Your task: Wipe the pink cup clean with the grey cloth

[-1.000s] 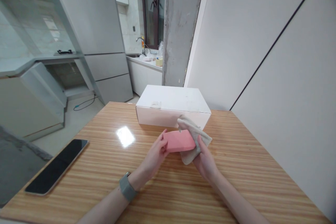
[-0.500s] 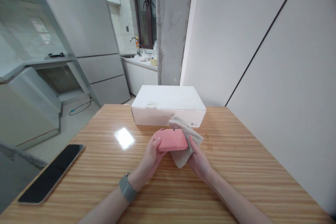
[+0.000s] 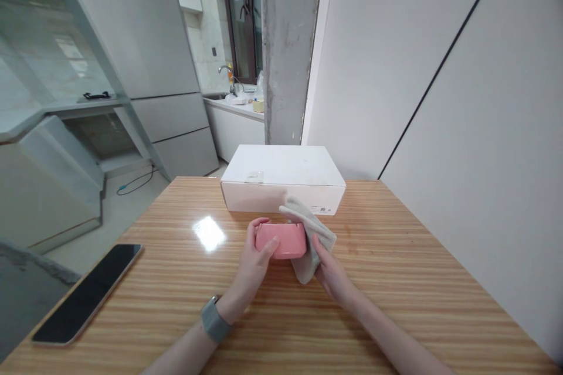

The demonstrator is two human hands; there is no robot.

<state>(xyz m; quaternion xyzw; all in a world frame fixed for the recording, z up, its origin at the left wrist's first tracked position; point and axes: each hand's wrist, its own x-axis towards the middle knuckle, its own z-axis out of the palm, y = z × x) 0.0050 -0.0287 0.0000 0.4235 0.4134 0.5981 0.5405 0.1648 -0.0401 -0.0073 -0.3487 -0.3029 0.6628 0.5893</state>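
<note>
My left hand (image 3: 258, 252) is closed round the left end of a small pink case (image 3: 288, 240), its thumb laid across the near face. The case has rounded corners and is held above the table. A light grey cloth (image 3: 310, 234) hangs against the case's right end, gripped by my right hand (image 3: 329, 269) with the thumb on top. Part of the cloth lies behind the case, and the right hand's other fingers are mostly hidden by it.
A white cardboard box (image 3: 284, 179) stands at the far edge of the wooden table (image 3: 396, 281). On the left edge lies a black-screened phone (image 3: 90, 293). A white wall (image 3: 461, 129) runs along the right side. A fridge (image 3: 145, 41) stands beyond the table.
The pink case has turned and come slightly lower, its face now toward me. My left thumb has moved from the case's edge onto that face. The cloth has shifted a little left.
</note>
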